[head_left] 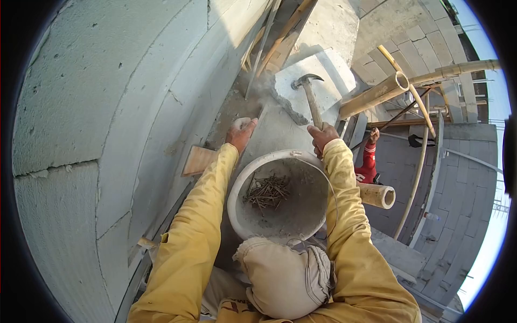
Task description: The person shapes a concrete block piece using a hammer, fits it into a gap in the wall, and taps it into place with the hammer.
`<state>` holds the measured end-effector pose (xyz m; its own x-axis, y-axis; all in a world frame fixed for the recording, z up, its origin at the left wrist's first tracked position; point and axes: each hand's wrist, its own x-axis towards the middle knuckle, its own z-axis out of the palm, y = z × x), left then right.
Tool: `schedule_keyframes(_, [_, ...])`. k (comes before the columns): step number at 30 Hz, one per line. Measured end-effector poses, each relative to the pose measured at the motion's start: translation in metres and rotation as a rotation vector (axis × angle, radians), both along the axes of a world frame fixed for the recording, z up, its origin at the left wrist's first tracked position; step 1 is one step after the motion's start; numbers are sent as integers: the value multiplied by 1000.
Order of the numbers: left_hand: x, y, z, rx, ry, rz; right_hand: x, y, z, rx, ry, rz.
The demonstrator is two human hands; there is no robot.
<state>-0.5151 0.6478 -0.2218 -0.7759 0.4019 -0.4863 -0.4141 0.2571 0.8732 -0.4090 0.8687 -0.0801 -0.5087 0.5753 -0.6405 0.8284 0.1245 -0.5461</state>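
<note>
My right hand is closed round the handle of a claw hammer. The hammer's head is raised in front of a pale concrete block with a rough, broken near edge. Left of the hammer, my left hand is closed low beside the grey wall, near a thin dark edge; what its fingers hold, if anything, I cannot make out. Between my forearms stands a dusty bucket with a wire handle. Inside it lies a heap of nails.
A wall of large grey blocks rises close on my left. Bamboo poles and another pole end jut in from the right. Beyond them, a person in a red sleeve is lower down. A wood piece lies by my left forearm.
</note>
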Motion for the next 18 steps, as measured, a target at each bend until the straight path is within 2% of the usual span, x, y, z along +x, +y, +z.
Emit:
schedule_keyframes(1, [3,5,-3,-34,-5,-2,1,-1,1,-7,4,-32])
schedule_keyframes(3, [-19,27,0,-75,43,36,16,9,-44,68,100,15])
schedule_keyframes(7, [-42,61,20,-11,47,5,9,3,-3,110,165,-79])
schedule_keyframes(9, [-60,84,11,45,106,57,3,-6,39,158,508,-187])
schedule_keyframes(12, [-83,103,-1,29,124,-81,-25,-17,121,394,1161,-359])
schedule_keyframes(13, [-86,106,-7,12,131,-129,-32,-13,137,407,1356,-363])
schedule_keyframes(15, [-87,103,-17,-31,165,-181,-37,-8,126,477,1531,-432])
schedule_keyframes(16, [-85,99,-22,-39,182,-191,-15,-3,62,567,1085,-322])
schedule_keyframes(17, [-80,94,-23,-16,212,-168,5,2,-1,761,522,-74])
schedule_keyframes(18, [-78,95,-20,19,247,-147,26,7,-64,874,132,217])
